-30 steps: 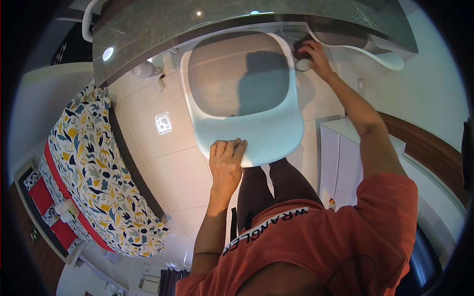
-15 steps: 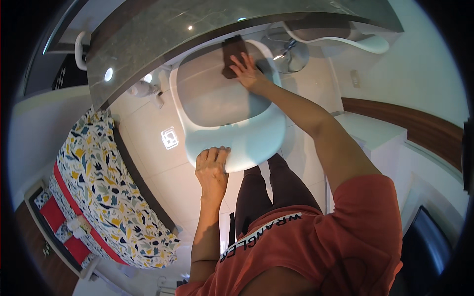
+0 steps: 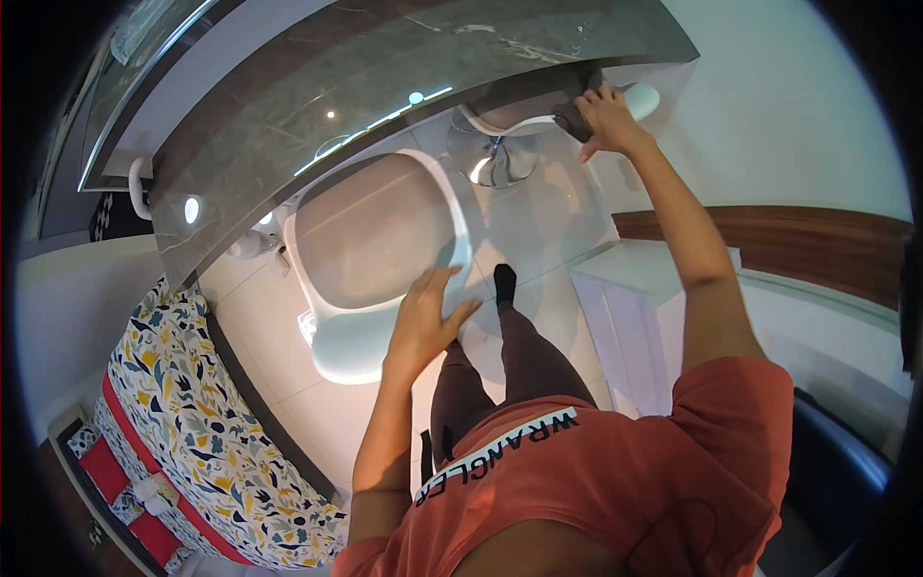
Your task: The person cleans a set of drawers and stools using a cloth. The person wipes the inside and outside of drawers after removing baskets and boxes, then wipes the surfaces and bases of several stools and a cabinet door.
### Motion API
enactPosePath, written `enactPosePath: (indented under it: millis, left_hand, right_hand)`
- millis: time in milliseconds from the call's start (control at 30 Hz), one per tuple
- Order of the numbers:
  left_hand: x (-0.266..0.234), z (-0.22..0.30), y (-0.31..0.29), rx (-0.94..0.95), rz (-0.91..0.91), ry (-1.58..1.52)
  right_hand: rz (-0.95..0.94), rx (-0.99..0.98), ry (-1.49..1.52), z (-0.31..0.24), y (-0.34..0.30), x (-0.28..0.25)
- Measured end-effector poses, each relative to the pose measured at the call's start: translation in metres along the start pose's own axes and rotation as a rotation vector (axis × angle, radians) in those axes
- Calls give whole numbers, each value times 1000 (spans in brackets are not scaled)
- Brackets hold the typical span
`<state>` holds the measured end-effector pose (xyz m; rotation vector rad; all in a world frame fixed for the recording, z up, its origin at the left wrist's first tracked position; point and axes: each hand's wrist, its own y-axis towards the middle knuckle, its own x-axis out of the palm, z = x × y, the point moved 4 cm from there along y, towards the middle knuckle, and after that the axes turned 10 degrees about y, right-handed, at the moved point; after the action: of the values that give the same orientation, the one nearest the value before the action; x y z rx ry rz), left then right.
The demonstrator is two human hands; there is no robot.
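A white stool with a grey-brown seat pad stands in front of me, left of centre. My left hand is at the stool's right side, fingers stretched and thumb apart, holding nothing; whether it touches the rim I cannot tell. Farther to the right, a second white stool with a dark seat and a chrome base is partly under the counter. My right hand reaches over that seat with its fingers on a dark brown cloth. Part of the cloth is hidden beneath the hand.
A dark marble counter with a hard edge runs above the stools. On the left is a bed with a patterned cover. A white cabinet stands to the right, below a brown wooden wall strip.
My right hand has carried the cloth from the first stool's seat rightward to the second. The first stool appears turned and farther left. My left hand has come off its front edge and opened.
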<state>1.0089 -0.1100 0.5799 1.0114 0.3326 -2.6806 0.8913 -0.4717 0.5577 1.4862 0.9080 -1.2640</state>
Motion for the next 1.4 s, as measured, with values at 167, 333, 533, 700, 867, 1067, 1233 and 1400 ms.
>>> enactPosePath:
  millis: [167, 333, 533, 700, 867, 1067, 1233, 1400]
  left_hand:
    - [80, 17, 106, -202, -56, -488]
    - [136, 19, 170, -673, 1, -1549]
    - [188, -4, 152, -972, 111, -1378]
    - [222, -3, 87, -1065, 2, -1300]
    - [228, -6, 78, -1103, 143, -1370]
    - [246, -26, 88, -1183, 458, -1081]
    - [237, -34, 90, -1140, 384, -1089]
    - [238, -42, 90, -1064, 405, -1082]
  right_hand:
    - [-467, 23, 130, 0, 18, 22]
    - [-407, -71, 197, -33, -11, 10]
    - [-508, -182, 309, -85, -95, -11]
    - [-655, -237, 339, -109, -131, -17]
    - [-713, -106, 637, -88, -62, 8]
    - [-372, -500, 503, -78, -67, 170]
    - [-102, 96, 490, 44, -27, 198]
    - [-170, 620, -136, 116, -10, 198]
